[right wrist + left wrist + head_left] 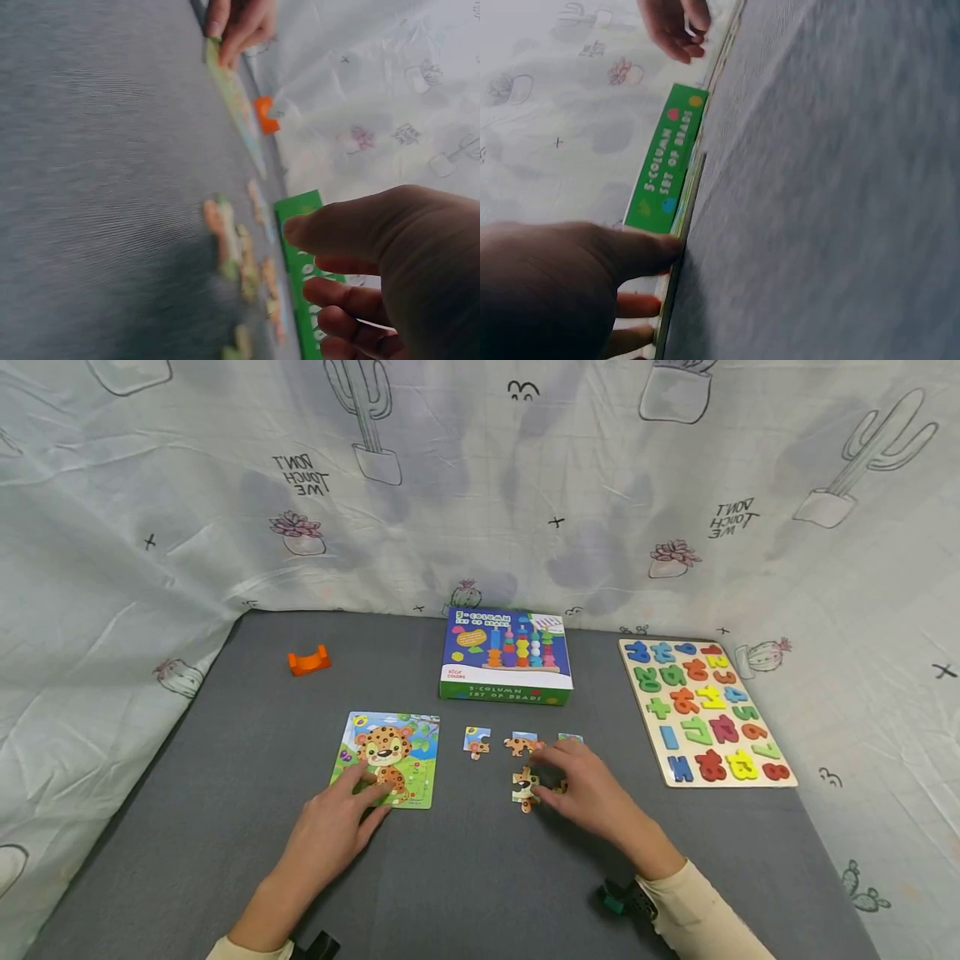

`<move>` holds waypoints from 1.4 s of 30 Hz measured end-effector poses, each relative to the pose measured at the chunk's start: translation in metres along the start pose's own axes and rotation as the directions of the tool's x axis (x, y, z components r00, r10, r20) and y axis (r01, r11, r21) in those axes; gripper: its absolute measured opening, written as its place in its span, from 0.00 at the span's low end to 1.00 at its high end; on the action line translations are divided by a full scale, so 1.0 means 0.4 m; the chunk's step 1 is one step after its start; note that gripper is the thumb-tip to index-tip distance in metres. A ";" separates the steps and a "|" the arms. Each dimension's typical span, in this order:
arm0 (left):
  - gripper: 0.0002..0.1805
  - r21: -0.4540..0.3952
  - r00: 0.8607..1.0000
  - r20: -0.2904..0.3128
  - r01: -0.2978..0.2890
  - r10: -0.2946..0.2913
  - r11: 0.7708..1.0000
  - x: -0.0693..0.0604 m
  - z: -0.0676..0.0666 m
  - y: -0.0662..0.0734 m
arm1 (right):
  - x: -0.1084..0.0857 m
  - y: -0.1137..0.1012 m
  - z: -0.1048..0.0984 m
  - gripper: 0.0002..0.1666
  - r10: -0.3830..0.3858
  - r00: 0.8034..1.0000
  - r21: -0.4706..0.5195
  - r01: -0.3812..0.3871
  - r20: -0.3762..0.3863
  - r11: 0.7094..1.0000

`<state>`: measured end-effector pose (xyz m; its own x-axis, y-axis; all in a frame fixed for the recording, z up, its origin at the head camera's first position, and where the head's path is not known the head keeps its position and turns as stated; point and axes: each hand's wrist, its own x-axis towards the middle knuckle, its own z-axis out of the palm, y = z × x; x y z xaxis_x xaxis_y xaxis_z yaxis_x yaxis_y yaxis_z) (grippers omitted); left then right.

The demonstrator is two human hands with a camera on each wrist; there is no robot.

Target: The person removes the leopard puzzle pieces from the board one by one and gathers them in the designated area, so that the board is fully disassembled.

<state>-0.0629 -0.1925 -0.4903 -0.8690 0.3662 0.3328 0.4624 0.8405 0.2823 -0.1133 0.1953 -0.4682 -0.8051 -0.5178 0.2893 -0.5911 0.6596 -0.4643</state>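
A leopard picture board (pixel 422 768) lies flat on the grey table. My left hand (pixel 330 828) rests on its lower part, fingers spread over the leopard and the thumb by the near edge. To the right lie several loose jigsaw pieces. One bears the leopard's face (pixel 522 787), another shows spotted fur (pixel 521 744), and a third has a yellow sun (pixel 476 740). Just above the right-hand pieces is my right hand (pixel 596 793), its fingers loosely bent and nothing visible in them. It partly hides some pieces; whether a fingertip touches one I cannot tell.
A blue and green bead-set box (pixel 506 691) stands behind the pieces. At the right lies a wooden board of colourful letters and numbers (pixel 651 714). An orange curved piece (pixel 309 661) sits at the back left. Printed white cloth (pixel 480 485) hangs behind the table.
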 end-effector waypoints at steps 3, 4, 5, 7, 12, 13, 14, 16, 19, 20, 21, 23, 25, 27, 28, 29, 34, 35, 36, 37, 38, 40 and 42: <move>0.18 0.020 0.999 0.022 -0.025 0.024 0.999 0.000 -0.008 -0.001 | 0.024 -0.010 -0.011 0.23 0.001 1.000 0.007 -0.001 -0.019 1.000; 0.20 0.025 0.999 0.036 -0.028 0.028 0.999 -0.001 -0.012 0.000 | 0.033 -0.015 -0.012 0.22 0.004 1.000 0.014 -0.004 -0.017 1.000; 0.21 0.030 0.998 0.053 -0.028 0.026 0.999 -0.002 -0.015 0.001 | 0.044 -0.021 -0.012 0.22 0.005 1.000 0.016 -0.005 -0.012 1.000; 0.24 0.042 0.996 0.082 -0.026 0.022 0.999 -0.005 -0.019 0.006 | 0.070 -0.036 -0.010 0.21 0.003 1.000 0.024 -0.003 0.000 1.000; 0.27 0.078 0.993 0.117 -0.010 0.001 0.997 -0.012 -0.027 0.026 | 0.155 -0.079 0.010 0.18 -0.034 0.999 0.051 0.032 0.031 0.998; 0.27 0.084 0.993 0.118 -0.002 -0.008 0.996 -0.012 -0.027 0.032 | 0.172 -0.086 0.015 0.18 -0.037 0.999 0.056 0.034 0.041 0.998; 0.27 0.088 0.993 0.119 0.007 -0.018 0.996 -0.012 -0.028 0.037 | 0.190 -0.093 0.019 0.18 -0.036 0.998 0.062 0.033 0.055 0.998; 0.27 0.095 0.991 0.129 0.030 -0.042 0.995 -0.013 -0.028 0.046 | 0.221 -0.108 0.032 0.18 -0.027 0.996 0.072 0.021 0.090 0.997; 0.28 0.102 0.986 0.147 0.059 -0.074 0.993 -0.014 -0.029 0.055 | 0.263 -0.130 0.053 0.21 -0.014 0.989 0.089 0.001 0.147 0.996; 0.28 0.104 0.985 0.151 0.065 -0.080 0.992 -0.014 -0.029 0.057 | 0.277 -0.137 0.061 0.22 -0.013 0.986 0.096 -0.003 0.169 0.995; 0.28 0.106 0.985 0.153 0.069 -0.085 0.992 -0.014 -0.029 0.058 | 0.290 -0.144 0.069 0.23 -0.014 0.982 0.102 -0.006 0.190 0.995; 0.28 0.106 0.984 0.154 0.074 -0.090 0.992 -0.016 -0.029 0.059 | 0.315 -0.159 0.084 0.24 -0.014 0.972 0.112 -0.012 0.234 0.994; 0.28 0.106 0.984 0.154 0.076 -0.092 0.991 -0.018 -0.030 0.060 | 0.335 -0.172 0.102 0.26 -0.016 0.961 0.128 -0.020 0.275 0.992; 0.28 0.105 0.984 0.153 0.076 -0.092 0.992 -0.020 -0.032 0.060 | 0.352 -0.184 0.121 0.26 -0.025 0.953 0.143 -0.019 0.303 0.990; 0.28 0.106 0.984 0.152 0.076 -0.092 0.991 -0.021 -0.032 0.060 | 0.359 -0.189 0.132 0.25 -0.032 0.950 0.146 -0.015 0.312 0.989; 0.28 0.107 0.984 0.151 0.074 -0.090 0.991 -0.022 -0.032 0.059 | 0.367 -0.195 0.142 0.24 -0.040 0.947 0.155 -0.011 0.319 0.988; 0.28 0.112 0.987 0.146 0.054 -0.070 0.992 -0.024 -0.032 0.053 | 0.398 -0.215 0.202 0.20 -0.085 0.941 0.152 0.036 0.329 0.988; 0.29 0.114 0.987 0.147 0.047 -0.064 0.992 -0.024 -0.032 0.051 | 0.404 -0.218 0.214 0.21 -0.087 0.938 0.141 0.041 0.336 0.989; 0.30 0.119 0.987 0.150 0.034 -0.052 0.992 -0.025 -0.033 0.048 | 0.410 -0.220 0.225 0.22 -0.093 0.935 0.129 0.051 0.343 0.990; 0.30 0.125 0.987 0.156 0.020 -0.039 0.992 -0.027 -0.033 0.046 | 0.414 -0.223 0.234 0.22 -0.092 0.932 0.116 0.055 0.350 0.992; 0.31 0.130 0.986 0.164 0.004 -0.025 0.992 -0.029 -0.033 0.044 | 0.417 -0.225 0.243 0.23 -0.093 0.930 0.106 0.059 0.356 0.993; 0.34 0.138 0.983 0.182 -0.031 0.006 0.990 -0.036 -0.034 0.040 | 0.420 -0.230 0.258 0.23 -0.085 0.927 0.084 0.058 0.364 0.995; 0.37 0.142 0.980 0.198 -0.060 0.031 0.988 -0.044 -0.034 0.039 | 0.419 -0.237 0.268 0.22 -0.072 0.929 0.064 0.053 0.364 0.997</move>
<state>-0.0381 -0.1912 -0.4797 -0.8720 0.4638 0.1566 0.4838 0.8653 0.1311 -0.1868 -0.0124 -0.4654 -0.6869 -0.7268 -0.0023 -0.6283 0.5954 -0.5008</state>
